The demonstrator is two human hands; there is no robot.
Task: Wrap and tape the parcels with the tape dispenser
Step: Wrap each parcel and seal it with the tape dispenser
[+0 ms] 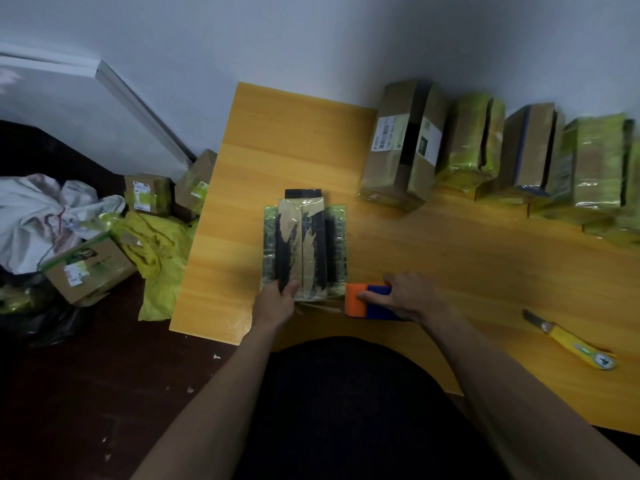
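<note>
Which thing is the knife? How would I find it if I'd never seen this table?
Start at the yellow wooden table and go to its near right edge, right of the right hand gripping the orange and blue tape dispenser. The knife lies flat there, alone. It is the only long thin thing, with a yellow handle and a dark blade.

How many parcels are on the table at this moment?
5 clearly: the parcel under the left hand, plus four standing along the wall. The right frame edge may cut off more.
</note>
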